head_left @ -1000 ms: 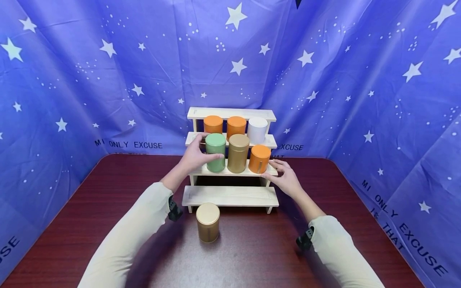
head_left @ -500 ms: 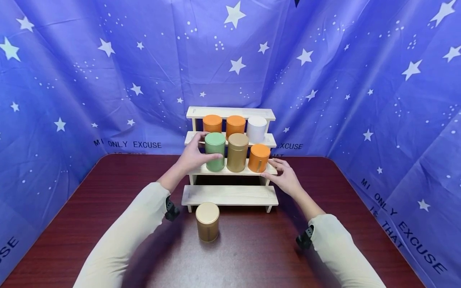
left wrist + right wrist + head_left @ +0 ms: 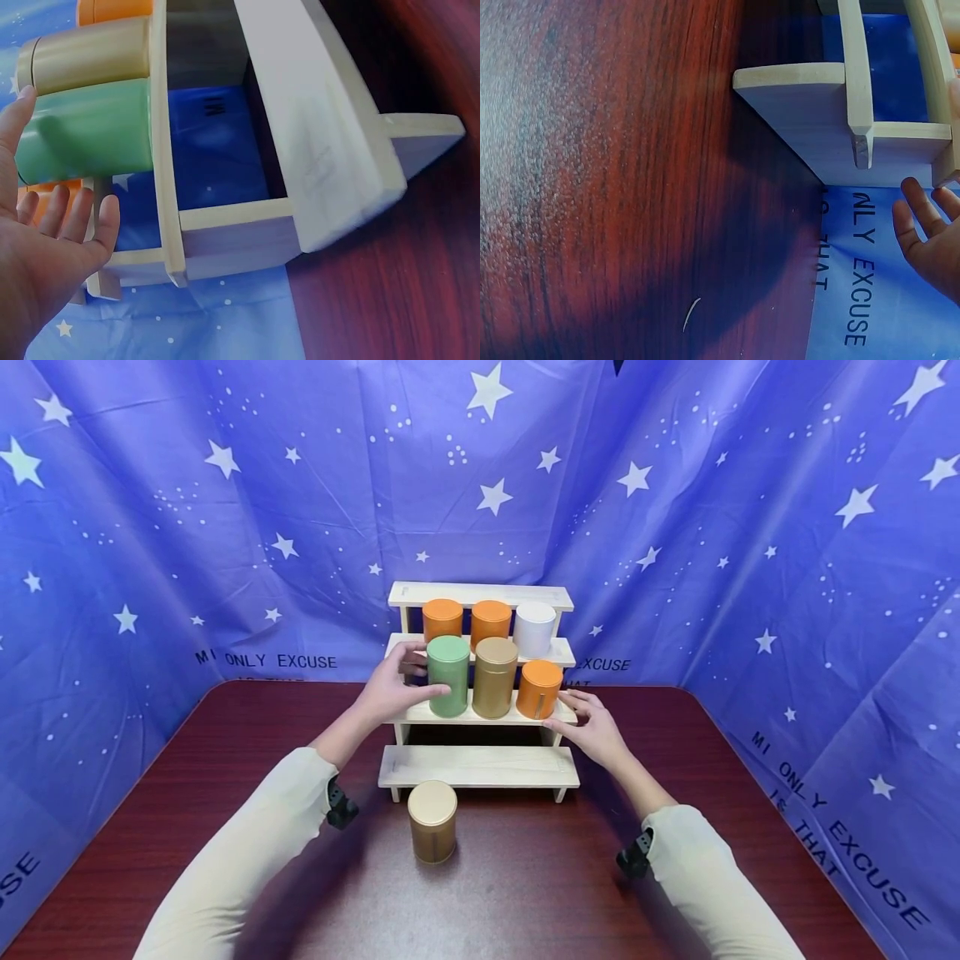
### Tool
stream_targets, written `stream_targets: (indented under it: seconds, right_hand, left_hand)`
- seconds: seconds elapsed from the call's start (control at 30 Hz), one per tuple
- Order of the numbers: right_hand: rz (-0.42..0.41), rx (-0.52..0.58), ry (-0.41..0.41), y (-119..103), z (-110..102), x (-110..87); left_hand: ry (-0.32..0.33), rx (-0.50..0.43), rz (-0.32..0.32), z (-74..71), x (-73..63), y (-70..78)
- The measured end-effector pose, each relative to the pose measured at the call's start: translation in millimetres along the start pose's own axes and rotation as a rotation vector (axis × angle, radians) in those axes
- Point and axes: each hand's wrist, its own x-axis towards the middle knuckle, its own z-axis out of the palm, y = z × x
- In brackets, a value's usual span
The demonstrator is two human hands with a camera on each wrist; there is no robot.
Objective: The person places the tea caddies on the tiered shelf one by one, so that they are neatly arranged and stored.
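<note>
A green can (image 3: 447, 678) stands upright on the second step of a pale wooden tiered rack (image 3: 480, 766). Beside it are a tall gold can (image 3: 495, 680) and a short orange can (image 3: 540, 691). My left hand (image 3: 393, 685) is around the green can's left side, thumb in front. In the left wrist view, the fingers of that hand (image 3: 49, 247) are spread, apart from the green can (image 3: 86, 131). My right hand (image 3: 592, 731) is at the rack's right end, next to the orange can, fingers loosely extended. Whether its thumb touches the can or the step is unclear.
A gold can (image 3: 432, 822) stands on the dark red table (image 3: 517, 877) in front of the rack. Two orange cans, one of them the left one (image 3: 442, 617), and a white can (image 3: 535, 628) occupy the step behind. Blue star-patterned cloth (image 3: 315, 485) surrounds the table.
My left hand has loosened and drawn back to the left, its thumb sliding across the green can's front. The green can stays in place. My right hand has barely moved.
</note>
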Motion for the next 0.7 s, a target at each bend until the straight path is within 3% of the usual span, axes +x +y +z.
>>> stream_targets:
  seconds: [0.4,0.7]
  right_hand:
    - [0.007,0.003,-0.007,0,-1,0.0]
    - [0.003,0.008,-0.01,1,0,0.8]
  left_hand:
    - [-0.015,0.0,0.017,-12.0,-18.8,-11.2]
    - [-0.075,0.027,0.018,-13.5,-35.2,-11.6]
